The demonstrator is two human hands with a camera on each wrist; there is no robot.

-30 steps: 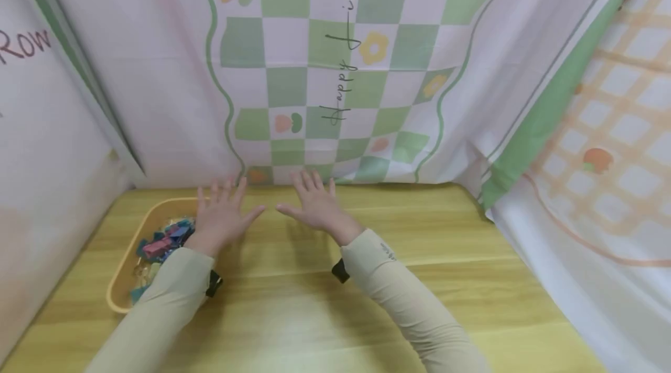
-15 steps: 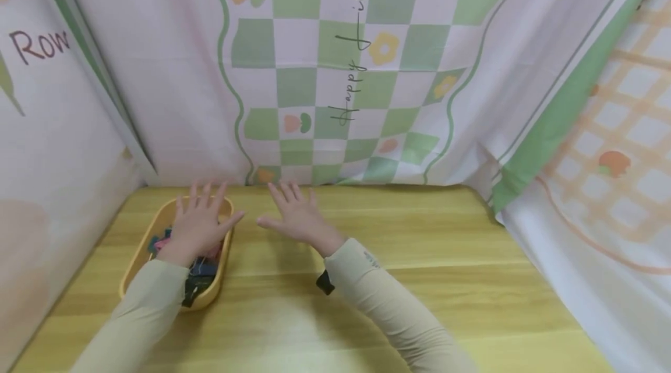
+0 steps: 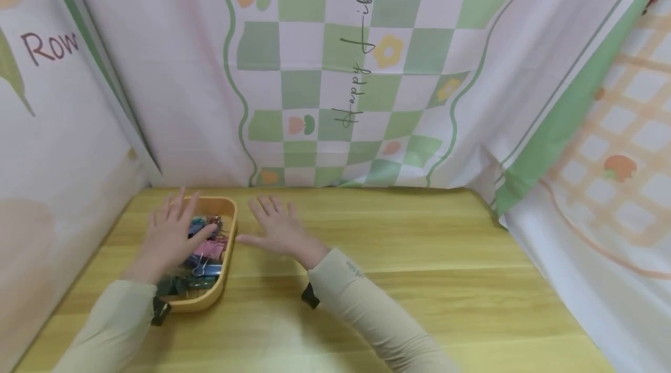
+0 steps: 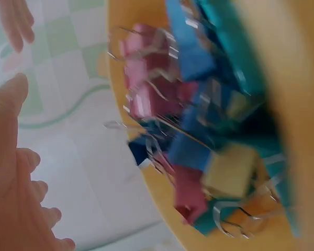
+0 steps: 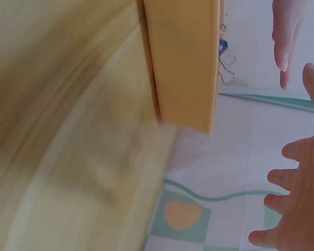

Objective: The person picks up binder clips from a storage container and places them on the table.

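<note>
A yellow-orange tray (image 3: 229,256) with rounded corners stands at the left of the table. Inside lies a heap of binder clips (image 3: 209,249) in pink, blue, teal and pale yellow, their wire handles showing in the left wrist view. My left hand (image 3: 166,239) hovers above the tray's left side with fingers spread, covering part of the clips. Just right of the tray, my right hand (image 3: 280,228) is held over the table, fingers spread and thumb toward the tray wall. Neither hand holds anything.
The wood-grain table (image 3: 398,280) reaches far to the right. A white and green checked curtain (image 3: 346,93) hangs along its back edge, with more printed cloth (image 3: 618,145) at the right and a printed white sheet (image 3: 63,157) at the left.
Both hands have shifted left and a little nearer. The left hand has passed over the tray to its left side, uncovering clips on the right; the right hand has come closer to the tray.
</note>
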